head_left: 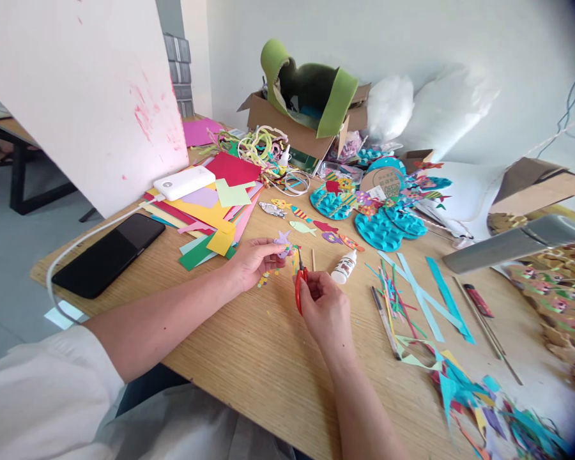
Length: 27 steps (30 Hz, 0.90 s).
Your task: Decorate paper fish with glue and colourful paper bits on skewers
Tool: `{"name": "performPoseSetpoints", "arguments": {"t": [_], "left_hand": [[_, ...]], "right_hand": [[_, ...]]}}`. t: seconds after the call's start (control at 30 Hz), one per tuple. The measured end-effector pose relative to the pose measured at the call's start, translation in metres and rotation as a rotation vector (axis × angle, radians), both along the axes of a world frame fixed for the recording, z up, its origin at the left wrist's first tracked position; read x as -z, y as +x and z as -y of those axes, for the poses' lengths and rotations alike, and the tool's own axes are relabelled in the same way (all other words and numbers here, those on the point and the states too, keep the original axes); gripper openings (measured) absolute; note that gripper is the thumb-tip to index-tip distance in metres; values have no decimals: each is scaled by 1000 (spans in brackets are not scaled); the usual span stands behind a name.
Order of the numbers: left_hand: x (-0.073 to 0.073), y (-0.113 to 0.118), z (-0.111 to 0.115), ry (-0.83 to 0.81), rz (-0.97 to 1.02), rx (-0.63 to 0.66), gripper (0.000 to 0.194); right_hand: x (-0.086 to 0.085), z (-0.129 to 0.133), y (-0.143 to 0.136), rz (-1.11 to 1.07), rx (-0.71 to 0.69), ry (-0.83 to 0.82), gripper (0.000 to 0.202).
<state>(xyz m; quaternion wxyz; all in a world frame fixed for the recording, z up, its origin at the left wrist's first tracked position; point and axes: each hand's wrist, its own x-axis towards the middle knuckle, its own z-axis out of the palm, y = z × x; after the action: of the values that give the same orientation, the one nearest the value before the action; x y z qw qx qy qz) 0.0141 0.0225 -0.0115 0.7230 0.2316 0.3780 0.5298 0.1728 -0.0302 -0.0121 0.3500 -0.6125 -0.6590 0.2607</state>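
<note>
My left hand (256, 260) pinches a small light-purple paper cutout (282, 245) between thumb and fingers, above the wooden table. My right hand (323, 306) is closed round red-handled scissors (299, 291), whose dark blades point up and away, beside the cutout. A bit of green and red shows near the blade tips, too small to make out. Below my left hand lie tiny coloured paper scraps (267, 278). Beyond my hands lie several paper fish, among them a pale green fish (302, 227) and a red fish (326, 227). A white glue bottle (344, 267) lies right of the scissors.
At left are a black phone (109, 254), a white power bank (184, 183) with its cable, and stacked coloured paper (196, 211). Blue textured discs (378, 231) stand behind. A grey flask (517, 244), a pen (386, 322), paper strips and offcuts (460, 390) lie right.
</note>
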Motion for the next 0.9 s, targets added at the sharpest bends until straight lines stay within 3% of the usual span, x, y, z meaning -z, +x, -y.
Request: {"name": "performPoseSetpoints", "arguments": {"t": [0.1, 0.27, 0.4, 0.57, 0.63, 0.7, 0.77, 0.9], "left_hand": [[1, -5, -5, 13, -5, -33, 6], [0, -12, -10, 40, -45, -101, 5], [-2, -12, -10, 49, -69, -113, 6], [-2, -11, -9, 49, -98, -100, 8], [-2, -11, -9, 48, -107, -92, 9], [-1, -11, -9, 49, -114, -82, 9], [0, -10, -9, 51, -119, -71, 10], [4, -10, -9, 68, -125, -54, 10]], "right_hand": [[-8, 6, 0, 267, -89, 18, 21], [-18, 19, -7, 654, -373, 11, 16], [-25, 25, -8, 628, -542, -39, 15], [-36, 23, 1, 416, -705, -53, 10], [-34, 16, 7, 326, -659, -65, 12], [-26, 6, 16, 305, -410, -25, 18], [-15, -3, 23, 437, -207, 10, 17], [4, -10, 27, 663, -139, 28, 9]]}}
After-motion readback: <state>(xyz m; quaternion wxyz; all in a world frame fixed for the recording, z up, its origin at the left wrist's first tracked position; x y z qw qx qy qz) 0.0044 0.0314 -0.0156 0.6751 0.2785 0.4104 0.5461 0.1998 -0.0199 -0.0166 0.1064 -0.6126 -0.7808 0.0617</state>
